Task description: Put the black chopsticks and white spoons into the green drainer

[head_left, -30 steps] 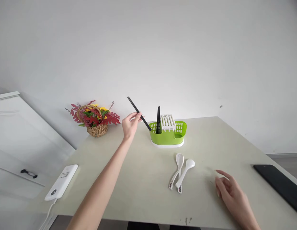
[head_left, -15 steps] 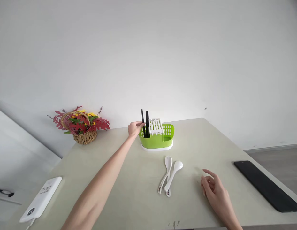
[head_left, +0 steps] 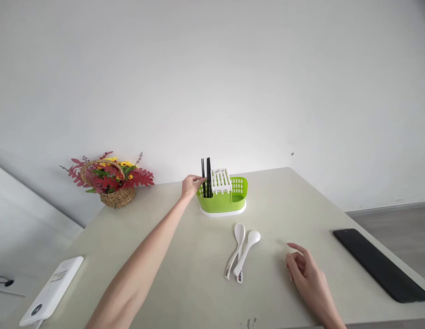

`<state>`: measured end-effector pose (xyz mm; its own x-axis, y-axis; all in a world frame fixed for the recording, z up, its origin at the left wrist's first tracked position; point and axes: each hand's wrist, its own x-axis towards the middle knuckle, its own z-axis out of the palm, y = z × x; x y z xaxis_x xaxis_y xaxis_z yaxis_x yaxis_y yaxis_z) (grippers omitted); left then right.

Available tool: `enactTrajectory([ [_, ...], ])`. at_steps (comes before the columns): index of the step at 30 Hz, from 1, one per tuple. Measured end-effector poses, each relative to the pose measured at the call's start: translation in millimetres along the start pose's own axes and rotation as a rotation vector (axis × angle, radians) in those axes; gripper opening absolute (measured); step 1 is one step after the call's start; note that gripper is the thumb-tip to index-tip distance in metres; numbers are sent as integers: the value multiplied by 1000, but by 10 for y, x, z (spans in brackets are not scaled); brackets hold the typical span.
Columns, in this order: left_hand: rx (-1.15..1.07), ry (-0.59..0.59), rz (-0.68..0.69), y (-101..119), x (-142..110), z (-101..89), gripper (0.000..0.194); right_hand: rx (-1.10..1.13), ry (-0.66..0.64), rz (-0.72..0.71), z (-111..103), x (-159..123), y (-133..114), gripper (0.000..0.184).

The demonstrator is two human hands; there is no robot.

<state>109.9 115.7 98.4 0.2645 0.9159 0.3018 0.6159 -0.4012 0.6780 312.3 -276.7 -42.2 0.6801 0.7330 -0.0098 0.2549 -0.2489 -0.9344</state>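
At the left end of a green utensil holder (head_left: 221,204) with a white base, my left hand (head_left: 192,184) pinches black chopsticks (head_left: 203,169) that stand upright inside it. More black chopsticks (head_left: 209,176) stand just to their right. A white slotted rack (head_left: 221,180) sits across the holder's middle. My right hand (head_left: 307,274) hovers over or rests on the table at the right, fingers loosely curled with the index finger stretched out, holding nothing. White spoons (head_left: 247,253) lie crossed on the table between my hands, nearer the right one.
A wicker basket (head_left: 118,198) of red and yellow artificial flowers stands at the back left. Near the left edge lies a white device (head_left: 55,290) with a cable. A long black flat object (head_left: 382,265) lies along the table's right side. The wall is behind the holder.
The chopsticks in my left hand have gone from slightly tilted to nearly upright. My right hand keeps its pose. The whole view has shifted slightly.
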Motion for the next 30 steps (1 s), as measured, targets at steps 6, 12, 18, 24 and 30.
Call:
enactTrajectory([
  [6,-15,-12,6,-27,61,13,39,-7,19,-6,16,-19,-58,55],
  [12,-61,-1,-2,-80,44,36,38,-12,11,-8,22,-3,-20,54],
  [18,-150,14,-6,-129,-12,52,36,-28,22,-3,34,-8,-13,52],
  [24,-236,205,-166,-389,-51,66,58,-62,-34,7,-5,43,52,52],
  [30,-213,381,-378,-807,-417,188,52,-110,-63,18,-40,64,65,49],
])
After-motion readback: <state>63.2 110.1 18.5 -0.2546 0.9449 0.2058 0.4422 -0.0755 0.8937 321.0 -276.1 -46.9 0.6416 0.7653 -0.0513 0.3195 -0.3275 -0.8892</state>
